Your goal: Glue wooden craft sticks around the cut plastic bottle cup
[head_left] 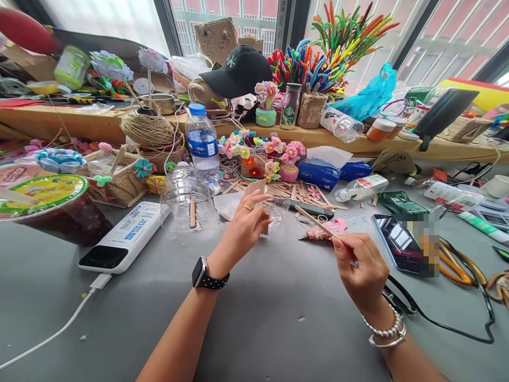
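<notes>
My right hand (361, 268) pinches a flat wooden craft stick (314, 220) near one end; the stick points up and to the left. In the middle, my left hand (248, 220) has its fingers closed on a small piece made of craft sticks (256, 187), partly hidden behind the fingers. Clear, cut plastic (280, 212) shows right beside it; whether the two are joined I cannot tell. Between the hands lies a pink glue gun (326, 229), its nozzle toward the left. To the left, a cut clear bottle part (185, 199) has one craft stick (193, 214) upright on it.
Loose craft sticks (294, 190) lie behind the hands. A white power bank (127, 236) with a cable and a sealed drink cup (75, 217) stand left. A phone (400, 244) and a black cable (449, 326) lie right. A water bottle (202, 146) stands before the crowded wooden ledge (246, 127).
</notes>
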Demonstrator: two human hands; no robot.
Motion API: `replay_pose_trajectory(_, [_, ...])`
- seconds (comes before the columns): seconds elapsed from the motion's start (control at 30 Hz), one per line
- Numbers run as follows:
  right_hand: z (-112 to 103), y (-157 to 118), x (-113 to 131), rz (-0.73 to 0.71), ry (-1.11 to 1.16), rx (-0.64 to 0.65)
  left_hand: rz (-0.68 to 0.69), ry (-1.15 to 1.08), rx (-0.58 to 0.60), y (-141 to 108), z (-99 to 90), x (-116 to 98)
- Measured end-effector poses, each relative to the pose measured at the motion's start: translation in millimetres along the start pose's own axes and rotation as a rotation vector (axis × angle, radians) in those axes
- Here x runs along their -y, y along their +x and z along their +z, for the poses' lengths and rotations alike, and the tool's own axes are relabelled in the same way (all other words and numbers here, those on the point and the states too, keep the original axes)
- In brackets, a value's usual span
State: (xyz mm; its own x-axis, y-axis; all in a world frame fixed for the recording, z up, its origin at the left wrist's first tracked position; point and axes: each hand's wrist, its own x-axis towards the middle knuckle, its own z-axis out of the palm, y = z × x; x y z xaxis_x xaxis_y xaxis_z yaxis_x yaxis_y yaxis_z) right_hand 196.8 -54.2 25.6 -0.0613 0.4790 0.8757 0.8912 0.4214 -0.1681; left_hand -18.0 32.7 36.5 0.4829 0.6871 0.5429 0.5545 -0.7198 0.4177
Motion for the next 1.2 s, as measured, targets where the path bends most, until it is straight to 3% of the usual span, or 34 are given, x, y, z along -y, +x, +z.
replay_pose_trajectory(0.37, [-1.2, -2.1, -0.8, 0.063, 0.018, -0.052, -0.114, -0.216, -0.044, 1.3, -12.0, -12.9])
replay_pose_trajectory(0.63, [11.1, 28.5, 7.4, 0.403, 0.294, -0.199, -0.25, -0.486, 0.1, 0.1, -28.4, -22.4])
replay_pose_trajectory(0.93, [62.9, 67.2, 35.6, 0.604, 0.568, 0.049, -0.337, -0.569, 0.152, -2.8, -32.0, -22.1])
replay_pose_trajectory(1.2, [73.6, 63.1, 36.6, 0.677, 0.611, 0.075, -0.317, -0.462, 0.119, -1.3, -30.9, -27.7])
